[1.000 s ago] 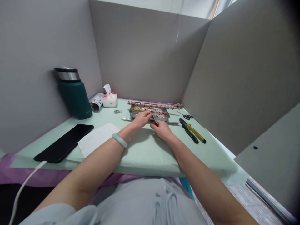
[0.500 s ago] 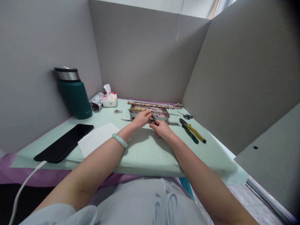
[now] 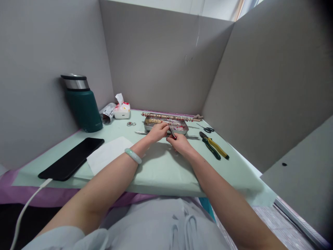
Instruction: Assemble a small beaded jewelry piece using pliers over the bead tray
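Note:
My left hand [image 3: 159, 132] is closed in a pinch in front of a shallow metal tray [image 3: 185, 131]. Whatever its fingertips hold is too small to make out. My right hand [image 3: 181, 144] grips a slim metal tool with a bit of red on it [image 3: 172, 132]; its tip points up and left, close to my left fingertips. Gold-coloured and red-and-clear small pieces, bead-like, lie in the tray. Behind it a light rod [image 3: 166, 117] carries strung red and pale beads. Thin metal rods [image 3: 194, 137] lie on the table, partly hidden by my hands.
Green-and-yellow pliers [image 3: 214, 146] and black scissors [image 3: 207, 129] lie right. At left are a teal bottle [image 3: 83, 109], a phone [image 3: 71, 158] on a white cable, white paper [image 3: 108, 154], a tissue pack [image 3: 122, 110] and small rings [image 3: 131, 124]. Grey partitions [image 3: 158, 59] enclose the table.

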Motion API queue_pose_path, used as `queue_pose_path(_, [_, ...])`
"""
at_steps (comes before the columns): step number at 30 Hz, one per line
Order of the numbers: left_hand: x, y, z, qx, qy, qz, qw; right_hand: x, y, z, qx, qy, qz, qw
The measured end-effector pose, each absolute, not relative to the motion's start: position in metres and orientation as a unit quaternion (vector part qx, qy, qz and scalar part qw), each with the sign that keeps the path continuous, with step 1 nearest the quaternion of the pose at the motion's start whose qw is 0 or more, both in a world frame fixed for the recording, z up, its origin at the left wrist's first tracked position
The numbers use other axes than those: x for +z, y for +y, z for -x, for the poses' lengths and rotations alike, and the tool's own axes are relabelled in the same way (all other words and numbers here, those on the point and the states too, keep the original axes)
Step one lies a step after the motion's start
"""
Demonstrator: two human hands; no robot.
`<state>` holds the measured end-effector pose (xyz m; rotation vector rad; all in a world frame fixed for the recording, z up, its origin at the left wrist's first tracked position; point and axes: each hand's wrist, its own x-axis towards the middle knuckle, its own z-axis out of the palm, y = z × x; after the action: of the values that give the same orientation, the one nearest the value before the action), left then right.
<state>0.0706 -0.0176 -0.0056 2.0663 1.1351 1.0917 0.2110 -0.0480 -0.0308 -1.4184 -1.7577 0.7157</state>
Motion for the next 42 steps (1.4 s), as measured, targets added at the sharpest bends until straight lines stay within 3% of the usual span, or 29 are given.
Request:
queue_pose_path(11, [-0.0061, -0.0172, -0.0700, 0.411, 0.404, -0.765, 0.287, -0.0289, -0.0534, -0.2082, 0.394, -0.649, 0.523, 0.388])
queue_pose_path(42, [-0.0064, -0.0161, -0.0698, 0.393, 0.429, -0.774, 0.250, -0.0307, -0.0533, -0.2095, 0.389, -0.661, 0.511, 0.388])
